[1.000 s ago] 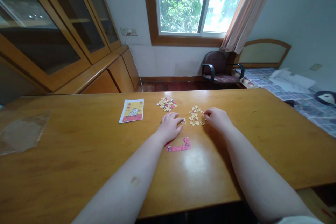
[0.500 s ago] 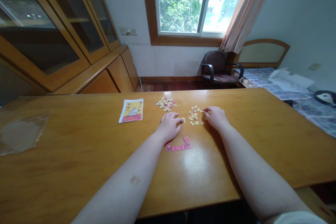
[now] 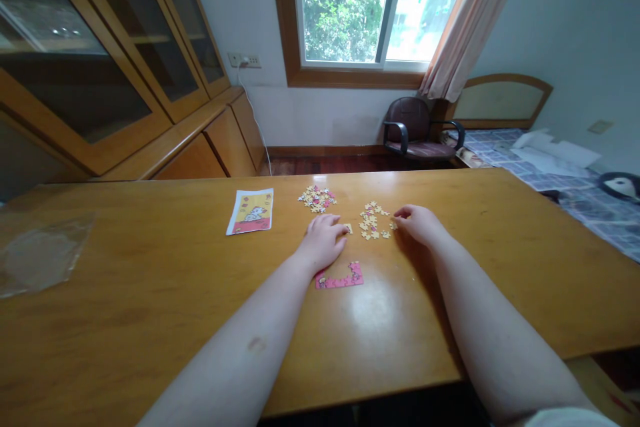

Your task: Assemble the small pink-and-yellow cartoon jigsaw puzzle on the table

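Note:
My left hand (image 3: 325,240) lies on the table with its fingers spread, fingertips beside a small yellow puzzle piece group (image 3: 349,229). Below its wrist is a partly joined pink puzzle edge (image 3: 343,281), its left end close to the forearm. My right hand (image 3: 419,223) is at the right side of a loose spread of yellow puzzle pieces (image 3: 370,221). Its thumb and forefinger are drawn together; whatever they hold is too small to make out. One puzzle piece (image 3: 393,226) lies just under those fingertips. Farther back sits a heap of mixed puzzle pieces (image 3: 317,198).
A picture card (image 3: 251,211) with a white cartoon animal lies left of the heap. At the table's far left is a clear plastic bag (image 3: 45,253). Beyond the wooden table (image 3: 175,280) stand a glass-door cabinet, an armchair (image 3: 411,125) and a bed.
My right hand has drawn back slightly to the right, away from the loose pieces, uncovering a piece at their right edge. The left hand stays in place.

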`<state>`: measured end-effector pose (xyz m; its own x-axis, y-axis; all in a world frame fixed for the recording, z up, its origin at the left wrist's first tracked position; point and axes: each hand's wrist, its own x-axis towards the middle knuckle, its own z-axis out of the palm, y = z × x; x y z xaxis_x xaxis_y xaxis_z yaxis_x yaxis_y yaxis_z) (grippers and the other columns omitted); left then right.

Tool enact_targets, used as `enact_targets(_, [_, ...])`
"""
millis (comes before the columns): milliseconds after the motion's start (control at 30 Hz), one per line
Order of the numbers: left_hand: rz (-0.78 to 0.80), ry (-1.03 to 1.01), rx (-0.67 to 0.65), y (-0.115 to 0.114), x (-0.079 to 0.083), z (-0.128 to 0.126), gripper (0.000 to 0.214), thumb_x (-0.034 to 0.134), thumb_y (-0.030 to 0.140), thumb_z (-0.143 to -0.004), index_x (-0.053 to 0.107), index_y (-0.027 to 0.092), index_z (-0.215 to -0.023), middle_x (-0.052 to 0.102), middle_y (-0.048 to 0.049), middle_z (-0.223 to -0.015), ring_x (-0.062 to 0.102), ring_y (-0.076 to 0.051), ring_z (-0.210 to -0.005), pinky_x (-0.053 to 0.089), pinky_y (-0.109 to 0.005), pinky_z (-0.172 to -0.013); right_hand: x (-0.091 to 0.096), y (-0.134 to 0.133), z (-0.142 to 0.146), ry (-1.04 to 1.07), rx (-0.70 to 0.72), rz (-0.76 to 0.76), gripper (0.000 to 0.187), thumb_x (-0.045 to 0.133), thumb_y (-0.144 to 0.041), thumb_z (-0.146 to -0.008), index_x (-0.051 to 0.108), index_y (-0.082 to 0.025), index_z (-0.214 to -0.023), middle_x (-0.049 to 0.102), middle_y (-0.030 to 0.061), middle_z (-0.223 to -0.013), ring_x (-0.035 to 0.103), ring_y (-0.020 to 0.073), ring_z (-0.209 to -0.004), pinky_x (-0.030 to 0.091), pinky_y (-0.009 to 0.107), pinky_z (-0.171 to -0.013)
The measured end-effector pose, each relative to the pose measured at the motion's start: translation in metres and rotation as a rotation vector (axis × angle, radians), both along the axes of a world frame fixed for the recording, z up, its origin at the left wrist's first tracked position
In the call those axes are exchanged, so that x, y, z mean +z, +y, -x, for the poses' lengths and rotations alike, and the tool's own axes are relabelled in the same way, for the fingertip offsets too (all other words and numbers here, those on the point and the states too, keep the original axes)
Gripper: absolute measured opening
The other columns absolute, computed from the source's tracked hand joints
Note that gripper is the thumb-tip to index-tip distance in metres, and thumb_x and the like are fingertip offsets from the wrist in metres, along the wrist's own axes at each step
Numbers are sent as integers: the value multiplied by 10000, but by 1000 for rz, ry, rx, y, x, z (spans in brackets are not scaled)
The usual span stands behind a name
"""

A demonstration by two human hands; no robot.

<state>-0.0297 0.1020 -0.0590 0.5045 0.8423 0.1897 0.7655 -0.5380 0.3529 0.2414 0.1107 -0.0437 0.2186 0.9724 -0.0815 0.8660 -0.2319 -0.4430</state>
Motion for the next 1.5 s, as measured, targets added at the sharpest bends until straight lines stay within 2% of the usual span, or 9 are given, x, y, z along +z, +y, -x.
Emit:
enact_targets(133, [4, 1, 3, -1, 2, -1, 276, 546, 286, -842, 696, 256, -1072, 568, -81, -1287, 463, -265, -1227, 342, -467, -1070, -1, 0, 5, -11, 45, -18, 170, 605, -266, -807, 718, -178, -897, 714, 62, -890, 623, 181, -817, 419, 246, -689])
enact_targets(300, [8, 1, 6, -1, 3, -2, 273, 545, 294, -844, 697, 260, -1069, 568, -78, -1288, 462, -266, -1230, 342, -466, -1070, -4, -2, 14, -129, 203, -109, 205, 553, -243, -843, 715, -184, -953, 698, 76, -1032, 613, 204, -959, 427, 273, -828])
enact_targets(533, [8, -5, 4, -1, 2, 0, 273, 546, 296, -844, 697, 260, -1068, 569, -78, -1286, 464, -264, -1227, 340, -462, -1071, -2, -6, 27, -204, 362, -184, 224, 517, -221, -862, 719, -194, -957, 701, 70, -1020, 616, 203, -978, 428, 276, -869])
enact_targets(767, [14, 0, 4, -1, 3, -1, 276, 546, 290, -842, 695, 251, -1071, 566, -84, -1293, 463, -270, -1229, 340, -467, -1066, 1, -3, 1, -239, 192, -79, 232, 532, -217, -839, 732, -193, -953, 702, 83, -1059, 628, 238, -969, 441, 300, -824])
enact_targets(1033, [-49, 9, -7, -4, 8, -2, 283, 547, 256, -848, 654, 232, -1109, 589, -77, -1264, 494, -243, -1194, 343, -439, -1058, -1, -3, -1, -131, 187, 90, 185, 648, -240, -759, 749, -229, -913, 729, 44, -930, 648, 185, -829, 443, 241, -724])
enact_targets(1167, [-133, 175, -115, -27, 27, -13, 219, 501, 224, -876, 656, 169, -1021, 666, -97, -1055, 579, -242, -1038, 411, -427, -967, -1, -2, 0, -139, 168, 105, 181, 669, -240, -744, 745, -214, -907, 721, 43, -895, 636, 166, -772, 426, 229, -658])
enact_targets(1300, [28, 352, -233, -76, 46, -33, 255, 478, 305, -904, 672, 141, -883, 685, -109, -846, 648, -247, -826, 498, -378, -733, -3, 0, 1, -167, 179, 109, 167, 668, -220, -750, 725, -178, -901, 712, 63, -893, 631, 173, -774, 419, 238, -654])
enact_targets(1400, [123, 436, -282, -111, 46, -45, 245, 495, 294, -895, 683, 140, -865, 687, -125, -801, 665, -257, -775, 506, -383, -687, -4, -1, 2, -181, 159, 116, 163, 672, -225, -755, 711, -160, -899, 709, 78, -912, 635, 182, -793, 421, 245, -664])
enact_targets(1500, [164, 467, -320, -129, 40, -52, 187, 545, 268, -864, 686, 145, -874, 681, -125, -763, 665, -251, -714, 508, -368, -638, -5, -2, 3, -160, 139, 116, 156, 669, -220, -758, 699, -153, -896, 710, 83, -912, 639, 180, -788, 425, 245, -664])
